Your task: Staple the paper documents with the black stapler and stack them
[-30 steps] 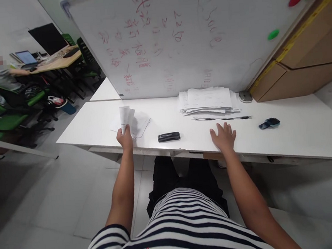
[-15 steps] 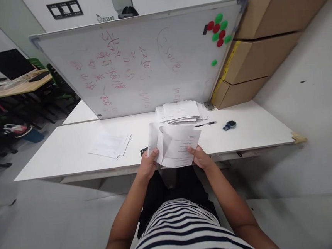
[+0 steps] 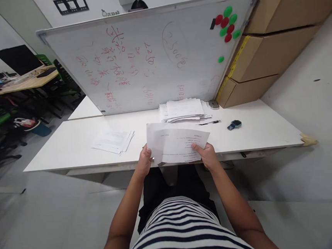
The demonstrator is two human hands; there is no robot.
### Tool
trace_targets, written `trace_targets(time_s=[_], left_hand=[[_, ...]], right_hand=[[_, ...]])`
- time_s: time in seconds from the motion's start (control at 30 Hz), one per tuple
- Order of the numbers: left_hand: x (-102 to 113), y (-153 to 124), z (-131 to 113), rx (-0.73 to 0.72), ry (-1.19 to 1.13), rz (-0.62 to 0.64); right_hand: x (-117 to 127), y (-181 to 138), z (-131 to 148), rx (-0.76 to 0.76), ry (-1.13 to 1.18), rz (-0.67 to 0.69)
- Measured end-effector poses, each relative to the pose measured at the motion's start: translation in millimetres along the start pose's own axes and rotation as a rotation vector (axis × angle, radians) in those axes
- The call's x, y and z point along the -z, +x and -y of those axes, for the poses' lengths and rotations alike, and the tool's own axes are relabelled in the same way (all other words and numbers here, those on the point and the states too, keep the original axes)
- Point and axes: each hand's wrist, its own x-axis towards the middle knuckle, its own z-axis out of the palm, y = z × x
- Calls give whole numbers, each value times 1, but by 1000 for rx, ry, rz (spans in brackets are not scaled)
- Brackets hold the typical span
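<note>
I hold a set of printed paper sheets [image 3: 176,143] in front of me, over the near edge of the white table [image 3: 69,148]. My left hand [image 3: 145,161] pinches their left edge and my right hand [image 3: 206,155] grips their lower right edge. The sheets lie nearly flat and face me. The black stapler seen earlier is hidden behind them. A small pile of papers [image 3: 112,140] lies on the table to the left. A taller stack of papers [image 3: 183,109] sits at the back by the whiteboard.
A whiteboard [image 3: 148,56] with red writing and coloured magnets leans at the table's back. Cardboard boxes [image 3: 267,53] stand at the right. A pen [image 3: 209,123], a small dark object [image 3: 234,125] and a mouse [image 3: 213,105] lie on the table. Desks with monitors and green chairs are at the far left.
My left hand brought the sheets from the left pile to the middle, my right hand left the table and took hold too, and the curled sheets have been flattened out.
</note>
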Motion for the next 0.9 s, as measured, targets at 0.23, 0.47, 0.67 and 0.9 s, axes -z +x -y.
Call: trace_targets(time_s=[0.23,0.47,0.67,0.9], left_hand=[[1,3,-3,-24,289,-81],[-4,8,9,0,253,-70],[-14,36,28,-30,264,-89],[-31,37,73,-133,455,-166]], right_hand=[[-3,-5,3,-6,-81,-28],[-9,-8,10,49,-151,-39],[-8,3,17,148,-276,-3],[-11,7,-13,194,-515,-24]])
